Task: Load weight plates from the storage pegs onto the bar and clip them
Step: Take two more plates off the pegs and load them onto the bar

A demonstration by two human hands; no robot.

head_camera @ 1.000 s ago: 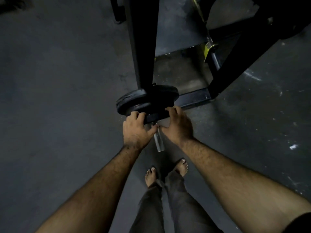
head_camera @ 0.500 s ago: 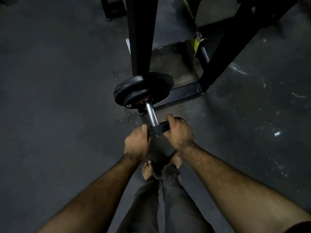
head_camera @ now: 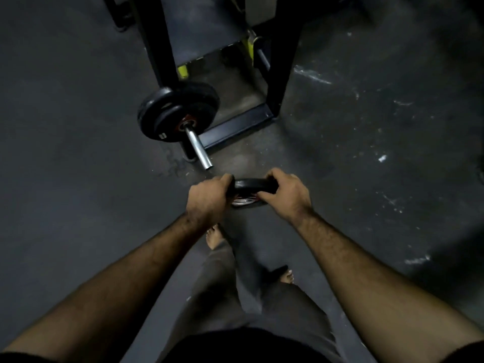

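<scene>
A small black weight plate [head_camera: 251, 185] with a silver hub is held edge-up between both hands, clear of the peg. My left hand [head_camera: 208, 197] grips its left rim and my right hand [head_camera: 284, 193] grips its right rim. Just beyond it, a silver peg [head_camera: 197, 148] sticks out toward me with its end bare. Two black plates [head_camera: 178, 111] sit at the peg's base, the smaller one in front with a red hub ring. No clip is visible.
A black steel frame [head_camera: 277, 74] with uprights and a floor crossbar stands behind the peg, with yellow-green fittings [head_camera: 248, 45]. The floor is dark rubber with white scuffs at right. My bare feet [head_camera: 214, 238] and grey trousers are below the hands.
Both hands have slid the small plate along the peg toward me and off its end. The view has pulled back, and the plate is now free of the peg.
</scene>
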